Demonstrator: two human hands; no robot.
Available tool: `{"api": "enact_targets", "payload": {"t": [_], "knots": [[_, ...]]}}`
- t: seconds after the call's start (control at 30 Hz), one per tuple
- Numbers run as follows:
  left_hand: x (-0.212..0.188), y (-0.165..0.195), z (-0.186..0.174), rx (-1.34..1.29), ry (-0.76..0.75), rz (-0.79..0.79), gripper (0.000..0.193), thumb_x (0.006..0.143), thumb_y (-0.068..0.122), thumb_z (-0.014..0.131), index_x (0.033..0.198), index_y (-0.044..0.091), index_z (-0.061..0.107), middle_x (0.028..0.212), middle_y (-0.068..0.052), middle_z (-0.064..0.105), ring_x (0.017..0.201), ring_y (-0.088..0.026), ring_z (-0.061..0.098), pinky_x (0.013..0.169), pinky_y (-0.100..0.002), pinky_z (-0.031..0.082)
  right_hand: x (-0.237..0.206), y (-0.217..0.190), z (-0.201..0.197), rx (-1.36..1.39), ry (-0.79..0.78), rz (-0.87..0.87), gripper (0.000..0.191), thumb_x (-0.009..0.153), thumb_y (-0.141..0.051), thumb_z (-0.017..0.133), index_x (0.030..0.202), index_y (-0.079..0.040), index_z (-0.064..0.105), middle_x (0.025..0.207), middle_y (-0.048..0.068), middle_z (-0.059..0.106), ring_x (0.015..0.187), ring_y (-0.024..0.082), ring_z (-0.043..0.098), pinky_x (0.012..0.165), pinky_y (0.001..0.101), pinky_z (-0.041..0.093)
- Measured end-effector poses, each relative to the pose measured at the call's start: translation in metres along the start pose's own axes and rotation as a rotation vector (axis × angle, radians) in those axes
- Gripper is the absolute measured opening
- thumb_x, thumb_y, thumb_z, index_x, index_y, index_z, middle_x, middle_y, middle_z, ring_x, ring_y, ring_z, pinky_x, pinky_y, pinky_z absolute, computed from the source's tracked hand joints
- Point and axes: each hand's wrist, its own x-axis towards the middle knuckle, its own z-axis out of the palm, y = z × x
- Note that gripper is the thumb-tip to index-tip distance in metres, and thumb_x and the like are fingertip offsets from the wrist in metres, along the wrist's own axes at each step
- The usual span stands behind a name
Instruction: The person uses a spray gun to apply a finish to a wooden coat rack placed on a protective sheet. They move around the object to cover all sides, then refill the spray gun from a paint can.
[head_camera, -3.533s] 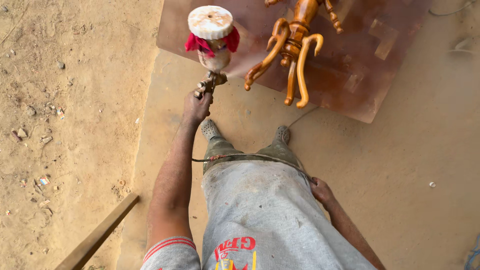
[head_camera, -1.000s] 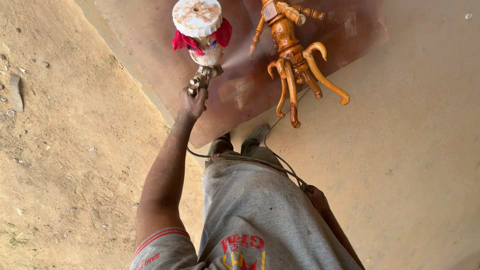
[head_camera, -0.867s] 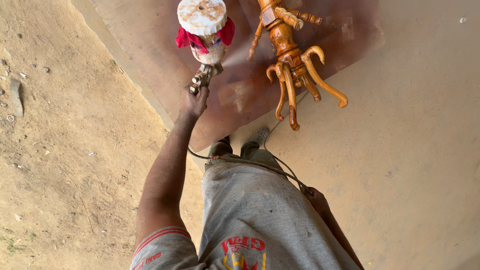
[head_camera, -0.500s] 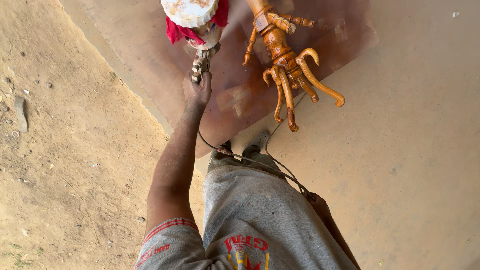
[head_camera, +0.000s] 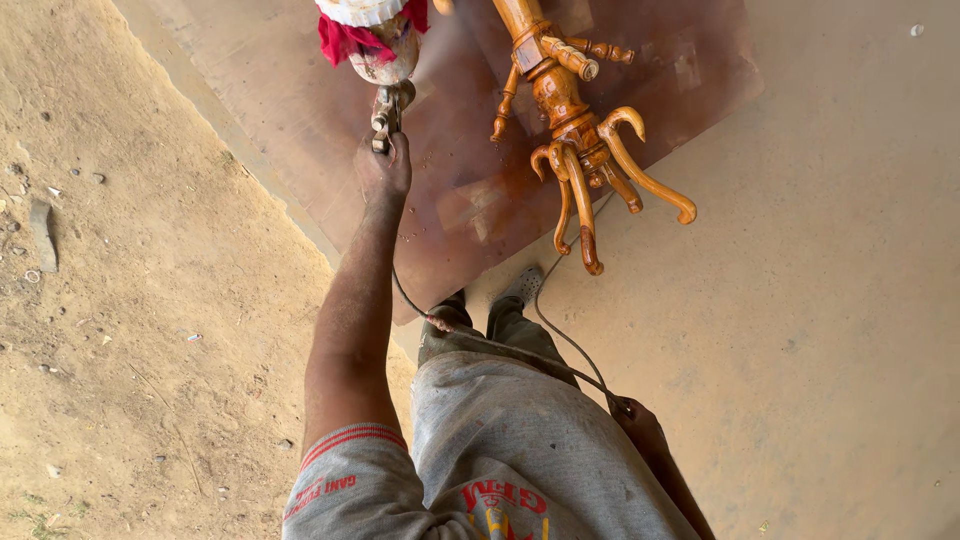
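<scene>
My left hand (head_camera: 384, 165) is stretched out in front of me, closed on the handle of a spray gun (head_camera: 385, 105). The gun's cup (head_camera: 372, 35), wrapped in red cloth, is cut off by the top edge. Just right of the gun stands a glossy orange-brown wooden stand (head_camera: 575, 140) with curved hooks, on a dark reddish board (head_camera: 470, 190). My right hand (head_camera: 640, 428) hangs low by my hip and grips a thin dark hose (head_camera: 500, 343) that runs across my legs toward the gun.
The board lies on a smooth tan concrete floor (head_camera: 820, 300). Bare sandy ground (head_camera: 140, 300) with small stones lies to the left. My feet (head_camera: 500, 300) stand at the board's near edge.
My left arm has reached further forward, carrying the spray gun up toward the top of the view. The wooden stand now sits lower and more central in the frame.
</scene>
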Motion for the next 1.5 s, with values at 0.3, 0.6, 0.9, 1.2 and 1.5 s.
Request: {"api": "enact_targets", "payload": {"t": [0.3, 0.6, 0.9, 1.2, 1.5], "knots": [[0.018, 0.012, 0.019, 0.046, 0.034, -0.040, 0.036, 0.089, 0.029, 0.060, 0.115, 0.005, 0.067, 0.103, -0.020, 0.074, 0.098, -0.036, 0.071, 0.086, -0.047, 0.054, 0.007, -0.005, -0.004, 0.041, -0.017, 0.024, 0.069, 0.087, -0.062, 0.062, 0.131, -0.010, 0.069, 0.105, 0.013, 0.080, 0.096, 0.024, 0.074, 0.089, 0.0391, 0.056], [0.028, 0.038, 0.063, -0.046, 0.095, -0.126, 0.037, 0.090, 0.033, 0.060, 0.112, 0.004, 0.066, 0.097, -0.020, 0.075, 0.093, -0.033, 0.074, 0.085, -0.045, 0.055, 0.020, -0.009, -0.011, 0.131, -0.055, 0.054, 0.067, 0.090, -0.061, 0.062, 0.127, -0.005, 0.070, 0.090, 0.010, 0.075, 0.080, 0.021, 0.070, 0.078, 0.0364, 0.055], [0.027, 0.085, 0.089, -0.041, 0.081, 0.154, 0.036, 0.088, 0.022, 0.055, 0.117, 0.003, 0.061, 0.093, -0.019, 0.073, 0.090, -0.034, 0.073, 0.080, -0.046, 0.054, 0.072, -0.044, -0.055, -0.027, -0.078, -0.067, 0.070, 0.088, -0.066, 0.062, 0.131, -0.011, 0.070, 0.105, 0.011, 0.076, 0.096, 0.024, 0.072, 0.086, 0.0373, 0.056], [0.044, 0.162, 0.176, 0.350, -0.146, 0.068, 0.039, 0.092, 0.041, 0.066, 0.115, 0.009, 0.062, 0.094, -0.023, 0.073, 0.091, -0.044, 0.069, 0.081, -0.056, 0.053, 0.110, -0.070, -0.087, -0.170, -0.193, -0.005, 0.077, 0.085, -0.076, 0.056, 0.141, -0.023, 0.063, 0.125, 0.010, 0.076, 0.117, 0.026, 0.073, 0.100, 0.0405, 0.056], [0.056, 0.178, 0.251, 0.425, -0.189, 0.141, 0.046, 0.093, 0.048, 0.063, 0.114, 0.008, 0.056, 0.112, -0.020, 0.070, 0.101, -0.042, 0.069, 0.086, -0.054, 0.053, 0.114, -0.068, -0.110, -0.075, -0.170, 0.046, 0.070, 0.087, -0.069, 0.058, 0.135, -0.020, 0.068, 0.116, 0.011, 0.080, 0.107, 0.024, 0.074, 0.094, 0.0390, 0.056]]}}
